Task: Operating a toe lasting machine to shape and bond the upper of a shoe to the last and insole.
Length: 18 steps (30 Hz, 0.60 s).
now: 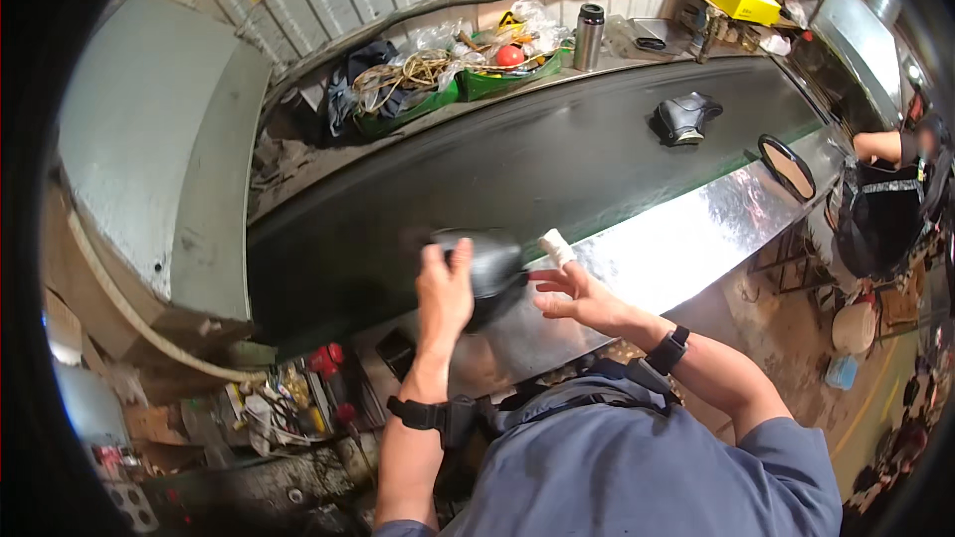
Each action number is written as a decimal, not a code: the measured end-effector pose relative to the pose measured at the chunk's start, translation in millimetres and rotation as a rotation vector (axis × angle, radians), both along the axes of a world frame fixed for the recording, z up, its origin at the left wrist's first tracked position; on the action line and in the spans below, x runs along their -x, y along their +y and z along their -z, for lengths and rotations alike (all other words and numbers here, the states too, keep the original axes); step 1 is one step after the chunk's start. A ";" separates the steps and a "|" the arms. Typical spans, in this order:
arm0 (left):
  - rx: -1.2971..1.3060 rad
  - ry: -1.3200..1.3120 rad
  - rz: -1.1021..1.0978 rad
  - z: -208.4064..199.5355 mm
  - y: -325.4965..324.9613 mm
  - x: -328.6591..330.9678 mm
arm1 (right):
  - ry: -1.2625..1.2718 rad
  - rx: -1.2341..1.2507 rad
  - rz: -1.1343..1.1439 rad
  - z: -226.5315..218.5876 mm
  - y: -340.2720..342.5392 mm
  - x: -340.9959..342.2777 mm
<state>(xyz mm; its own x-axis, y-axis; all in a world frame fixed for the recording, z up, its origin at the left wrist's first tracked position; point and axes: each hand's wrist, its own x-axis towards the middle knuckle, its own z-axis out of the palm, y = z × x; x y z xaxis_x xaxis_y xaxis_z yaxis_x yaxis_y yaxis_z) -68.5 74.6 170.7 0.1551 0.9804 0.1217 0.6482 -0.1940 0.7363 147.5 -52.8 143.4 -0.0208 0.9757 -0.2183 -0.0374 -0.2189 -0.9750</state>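
- Black shell (489, 267), blurred, at the near side of the dark belt (398, 214), partly over its edge; whether it rests there or is lifted cannot be told.
- Left hand (445, 293): grip closed on the shell's left end, thumb laid over the upper face.
- Right hand (582, 296): grip open and fingers spread, beside the shell's right end; contact cannot be made out. One finger wears a white wrap (557, 247).
- Stage, as judged: handling of this shell is under way and unfinished, since it is in hand and not set down. The blur hides whether anything on it is complete.
- Farther right, apart from both hands: a second black piece (686, 117) on the belt and a dark-rimmed mirror (787, 167) by the metal counter (647, 244). Whether these are done or waiting cannot be told; no joining of parts is visible.
- Behind the belt: green bins (512, 82) of odds and ends, and a steel bottle (589, 38).
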 end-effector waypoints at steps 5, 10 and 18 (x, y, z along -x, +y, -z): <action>0.291 -0.227 -0.004 47.8 -64.2 39.3 | 0.416 0.442 0.341 52.8 -56.1 -65.4; 0.490 -0.023 -0.048 100.7 -114.5 63.2 | 0.595 0.519 0.404 67.5 -92.1 -124.5; 0.088 -0.019 0.294 114.8 -105.6 -36.2 | 0.734 0.571 0.409 76.9 -111.6 -135.3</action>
<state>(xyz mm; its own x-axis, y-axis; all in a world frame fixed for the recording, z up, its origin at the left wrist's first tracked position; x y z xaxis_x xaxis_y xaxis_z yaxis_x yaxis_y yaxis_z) -32.3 -31.0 55.9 0.4325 0.9006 0.0437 0.5598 -0.3062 0.7700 282.8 -164.5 66.5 -0.0255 0.6918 -0.7217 -0.7612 -0.4814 -0.4345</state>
